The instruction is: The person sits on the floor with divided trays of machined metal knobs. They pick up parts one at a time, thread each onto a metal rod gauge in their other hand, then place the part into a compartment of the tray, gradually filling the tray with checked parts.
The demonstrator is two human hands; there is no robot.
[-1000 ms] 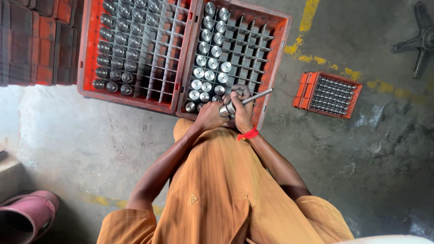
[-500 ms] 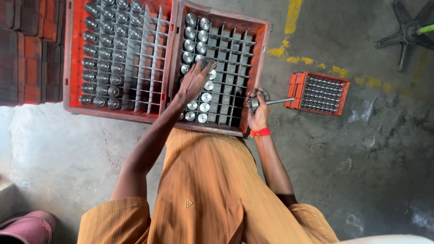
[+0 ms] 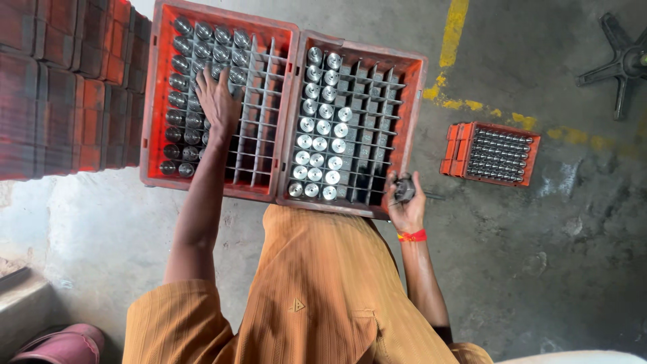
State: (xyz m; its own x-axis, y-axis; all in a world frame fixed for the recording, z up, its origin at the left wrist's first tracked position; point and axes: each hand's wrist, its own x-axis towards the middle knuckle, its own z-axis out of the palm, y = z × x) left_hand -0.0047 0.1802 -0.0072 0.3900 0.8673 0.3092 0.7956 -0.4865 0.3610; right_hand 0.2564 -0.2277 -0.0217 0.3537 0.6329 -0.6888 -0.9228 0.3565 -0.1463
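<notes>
Two red gridded crates sit side by side on the floor in front of me. The left crate holds several grey metal cylinders in its left columns. My left hand reaches into it, fingers down over the cylinders; whether it grips one is hidden. The right crate has shiny round metal parts in its left columns. My right hand, with a red wrist band, rests at that crate's near right corner and is closed on a dark metal tool with a thin rod sticking out to the right.
Stacked red crates rise at the left. A small red tray full of small metal pins lies on the concrete at the right. A black star-shaped base is at top right, a yellow floor line beyond the crates.
My left hand has moved from the right crate over to the left crate. My right hand, still holding the tool, has stayed by the right crate's near corner.
</notes>
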